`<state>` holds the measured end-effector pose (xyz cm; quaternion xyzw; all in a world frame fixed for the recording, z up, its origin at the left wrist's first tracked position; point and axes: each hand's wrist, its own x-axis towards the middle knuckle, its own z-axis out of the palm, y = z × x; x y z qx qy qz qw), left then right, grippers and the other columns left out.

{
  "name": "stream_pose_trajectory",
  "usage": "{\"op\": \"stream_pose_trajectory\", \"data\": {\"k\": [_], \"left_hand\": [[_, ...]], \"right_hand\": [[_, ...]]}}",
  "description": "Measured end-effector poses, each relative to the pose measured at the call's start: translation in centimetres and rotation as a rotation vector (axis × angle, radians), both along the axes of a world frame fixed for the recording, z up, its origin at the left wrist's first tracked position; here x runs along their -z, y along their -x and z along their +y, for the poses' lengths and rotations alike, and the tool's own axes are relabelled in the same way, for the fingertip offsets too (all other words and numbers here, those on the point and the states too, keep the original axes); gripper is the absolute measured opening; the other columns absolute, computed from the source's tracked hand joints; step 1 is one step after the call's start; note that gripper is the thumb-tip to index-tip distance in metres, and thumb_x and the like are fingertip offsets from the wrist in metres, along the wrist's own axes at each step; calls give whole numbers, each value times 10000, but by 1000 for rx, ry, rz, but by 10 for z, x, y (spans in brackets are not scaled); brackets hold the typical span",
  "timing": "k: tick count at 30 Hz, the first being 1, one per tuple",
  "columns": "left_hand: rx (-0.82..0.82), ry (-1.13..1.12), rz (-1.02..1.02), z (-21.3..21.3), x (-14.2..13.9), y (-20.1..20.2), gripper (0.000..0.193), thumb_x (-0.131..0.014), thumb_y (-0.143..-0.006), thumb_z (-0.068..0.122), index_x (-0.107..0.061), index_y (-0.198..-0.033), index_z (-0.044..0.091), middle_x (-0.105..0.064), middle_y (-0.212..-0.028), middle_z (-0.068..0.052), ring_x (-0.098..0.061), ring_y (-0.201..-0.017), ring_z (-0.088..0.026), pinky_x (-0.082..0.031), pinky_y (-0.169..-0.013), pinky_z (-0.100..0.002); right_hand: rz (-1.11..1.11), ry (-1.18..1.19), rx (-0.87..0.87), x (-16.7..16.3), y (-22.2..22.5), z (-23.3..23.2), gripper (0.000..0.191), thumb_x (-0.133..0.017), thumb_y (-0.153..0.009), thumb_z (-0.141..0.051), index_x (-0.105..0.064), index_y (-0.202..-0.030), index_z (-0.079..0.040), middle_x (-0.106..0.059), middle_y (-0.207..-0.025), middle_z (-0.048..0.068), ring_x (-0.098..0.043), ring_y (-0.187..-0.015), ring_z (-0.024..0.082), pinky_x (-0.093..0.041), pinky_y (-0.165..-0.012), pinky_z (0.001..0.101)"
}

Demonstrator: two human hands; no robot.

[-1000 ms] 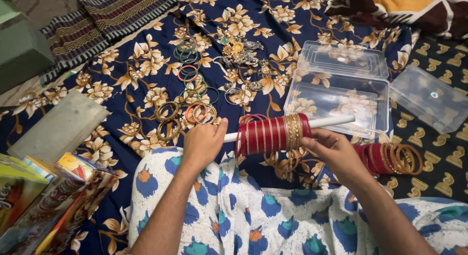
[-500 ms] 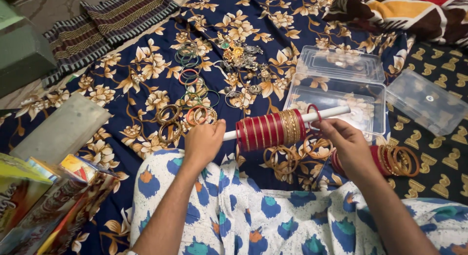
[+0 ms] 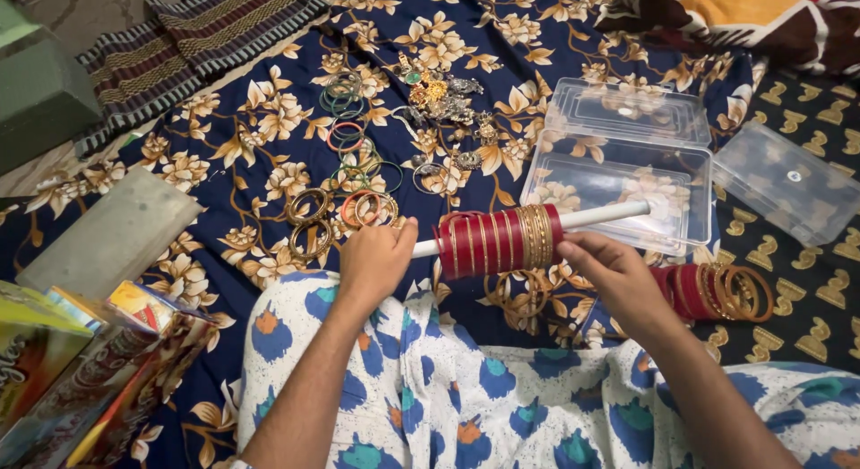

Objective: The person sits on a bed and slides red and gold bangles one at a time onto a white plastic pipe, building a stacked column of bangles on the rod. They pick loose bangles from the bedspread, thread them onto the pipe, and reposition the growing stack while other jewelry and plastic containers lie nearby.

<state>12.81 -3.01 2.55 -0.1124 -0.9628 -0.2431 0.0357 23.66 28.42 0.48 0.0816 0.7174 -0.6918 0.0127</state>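
A white rod (image 3: 605, 216) carries a thick stack of red and gold bangles (image 3: 497, 240) around its middle. My left hand (image 3: 376, 258) grips the rod's near end. On the other side of the stack, my right hand (image 3: 605, 272) rests its fingers against the bangles and the rod. The rod is held level above my lap, over the blue floral sheet (image 3: 269, 120). A second stack of red and gold bangles (image 3: 717, 292) lies on the sheet just right of my right hand.
Loose bangles (image 3: 345, 178) and a heap of jewellery (image 3: 439, 97) lie ahead. An open clear plastic box (image 3: 618, 182) sits behind the rod, another clear box (image 3: 788, 187) at the right. A grey flat box (image 3: 112, 232) and colourful packets (image 3: 81, 361) lie on the left.
The rod with its bangles has tilted slightly, its far end higher. My right hand slid from under the stack to its right side. The left hand kept its grip.
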Motion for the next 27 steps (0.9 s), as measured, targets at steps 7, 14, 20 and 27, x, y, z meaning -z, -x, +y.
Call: {"op": "stream_pose_trajectory", "data": {"k": [7,14,20,27], "left_hand": [[13,10,-43,1,-2,-2,654,-406,-1013,494,-759,-647,82,-647,-538,-161,-661,-535,-345,-502,-602,-498],[9,14,-53,1,-3,-3,656,-409,-1013,502,-760,-648,84,-648,-551,-174,-662,-555,-366,-505,-617,-507],[13,-1,-28,0,-2,-3,664,-416,-1011,499,-751,-641,62,-642,-545,-179,-655,-551,-370,-499,-614,-511],[3,-5,-45,-1,-2,-2,677,-408,-1013,497,-741,-627,51,-644,-533,-166,-659,-535,-354,-501,-601,-506]], "right_hand": [[-40,-89,-6,-9,-2,-10,318,-770,-844,-213,-754,-1120,-56,-799,-1034,63,-722,-973,141,-549,-926,334],[-67,-116,-17,-13,-2,-17,328,-787,-827,-211,-760,-1118,-62,-807,-1018,73,-729,-961,160,-553,-916,360],[-53,-92,14,-11,-2,-11,332,-783,-824,-206,-754,-1120,-58,-804,-1019,71,-730,-962,151,-553,-912,345],[-63,-58,41,-6,-2,-5,305,-790,-855,-205,-767,-1108,-35,-787,-968,86,-686,-866,149,-528,-808,330]]}}
